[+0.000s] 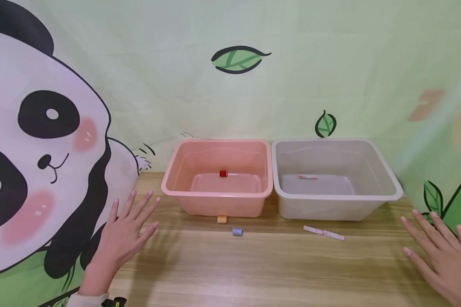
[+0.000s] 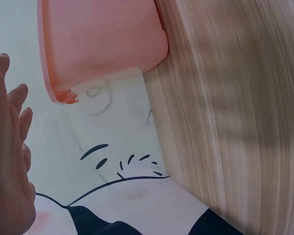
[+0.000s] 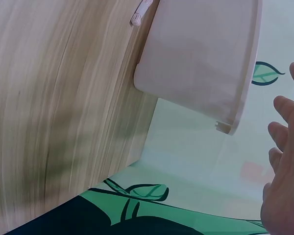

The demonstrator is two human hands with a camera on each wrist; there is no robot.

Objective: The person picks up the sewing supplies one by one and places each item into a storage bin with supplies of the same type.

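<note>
My left hand is raised left of the pink bin, fingers spread and holding nothing. At the right edge my right hand is likewise spread and empty, right of the grey bin. A small red cylinder lies inside the pink bin, and a patterned white stick inside the grey one. On the table before the pink bin are an orange cylinder and a blue cylinder. Two patterned sticks lie end to end before the grey bin.
The two bins stand side by side at the back of the wooden table. Behind them hangs a pale green cloth with a panda and leaves, which also runs along the table's left and right sides.
</note>
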